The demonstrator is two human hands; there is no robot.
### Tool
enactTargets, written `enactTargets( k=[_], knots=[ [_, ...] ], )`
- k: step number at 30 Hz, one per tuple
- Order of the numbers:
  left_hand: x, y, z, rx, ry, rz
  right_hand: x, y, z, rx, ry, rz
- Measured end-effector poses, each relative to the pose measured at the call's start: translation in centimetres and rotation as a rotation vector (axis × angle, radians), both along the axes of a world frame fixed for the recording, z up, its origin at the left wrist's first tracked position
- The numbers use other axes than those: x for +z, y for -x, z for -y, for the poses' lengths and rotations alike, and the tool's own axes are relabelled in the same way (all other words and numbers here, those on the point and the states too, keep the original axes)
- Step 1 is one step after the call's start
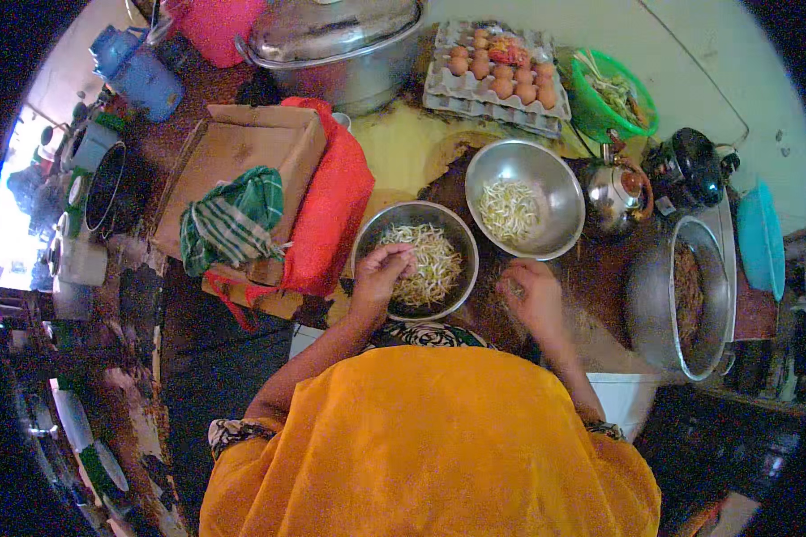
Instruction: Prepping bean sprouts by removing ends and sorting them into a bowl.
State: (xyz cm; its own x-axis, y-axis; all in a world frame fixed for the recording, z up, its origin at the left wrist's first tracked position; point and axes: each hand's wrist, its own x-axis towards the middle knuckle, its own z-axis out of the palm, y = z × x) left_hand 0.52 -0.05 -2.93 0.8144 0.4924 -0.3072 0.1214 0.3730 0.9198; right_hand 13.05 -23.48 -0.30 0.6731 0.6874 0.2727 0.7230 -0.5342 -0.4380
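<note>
A metal bowl (471,272) close to my body holds a heap of bean sprouts (433,265). My left hand (378,274) is over its left side, thumb and fingertips drawn together at the sprouts; whether a sprout is between them is too small to tell. Farther off to the right stands a second metal bowl (557,191) with a smaller pile of bean sprouts (508,209) in its left part. Just below that bowl's near rim is my right hand (536,295), fingers curled and slightly blurred. What it may hold cannot be made out.
Left are an open cardboard box (242,131), a green checked cloth (232,218) and a red bag (332,208). Behind stand a lidded pot (349,77), an egg tray (443,97) and a green basket (621,124). A kettle (614,191) and a large metal basin (651,295) are right.
</note>
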Motion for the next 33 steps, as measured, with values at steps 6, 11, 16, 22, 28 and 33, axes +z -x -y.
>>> enactTargets(
  k=[6,11,16,22,28,33],
  knots=[
    [-1.6,0.2,-0.2,0.001,-0.004,0.063,-1.0,0.0,-5.2,0.166,-0.014,-0.085],
    [-1.9,0.0,-0.3,-0.004,0.003,0.007,-5.5,-0.3,-8.9,0.308,0.177,0.143],
    [-1.5,0.3,-0.6,0.013,0.149,-0.021,-5.8,0.0,-10.6,0.316,0.391,0.304],
    [-1.7,0.3,-0.9,0.030,0.205,-0.029,-4.5,0.2,-10.6,0.333,0.307,0.239],
    [-1.9,-0.1,-0.9,0.023,0.238,-0.009,-3.6,0.3,-10.6,0.350,0.088,0.087],
    [-1.9,0.1,-0.6,-0.097,-0.028,0.061,-0.4,1.3,-11.1,0.277,-0.186,-0.264]
  ],
)
